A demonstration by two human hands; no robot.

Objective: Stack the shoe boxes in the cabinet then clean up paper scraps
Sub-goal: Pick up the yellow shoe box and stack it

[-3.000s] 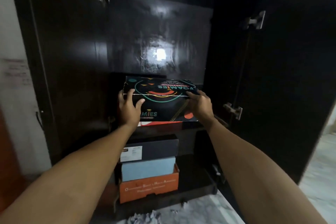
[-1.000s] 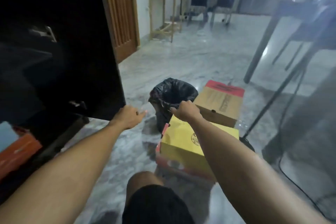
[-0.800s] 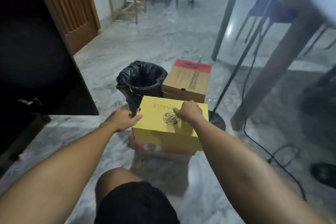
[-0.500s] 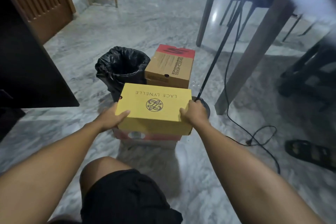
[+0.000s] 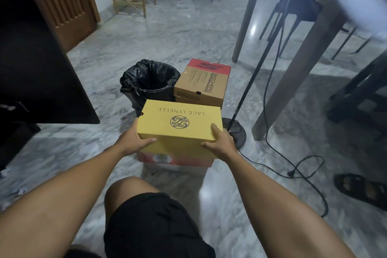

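Currently both hands grasp a yellow shoe box (image 5: 178, 130), one at each short end. Left hand (image 5: 134, 141): thumb lies across the near face, fingers wrap round the left end. Right hand (image 5: 219, 144): thumb on the near face, fingers curled over the right top edge.

Yellow box: smooth matte card, rectangular, lid on. Long axis runs left to right across the view. Lid print "LACE LYNELLE" with a round monogram reads upside down from the wearer's side, so the lettering's top points toward the person. A small round hole shows at the far left corner.

It sits over a red box (image 5: 173, 159) on the floor (image 5: 146, 31); whether it rests on that box or is just clear of it cannot be told. Red box: glossy, with a pale oval mark on its near face.

Beyond, a brown kraft box (image 5: 202, 84) with a red end panel, long axis running away from the person, print reading sideways. Touching its left side, a bin (image 5: 149, 81) lined with a crinkled black plastic bag.

Floor is polished grey-veined marble. Paper scraps (image 5: 21, 191) lie at lower left. Dark cabinet door (image 5: 41, 69) stands at left.
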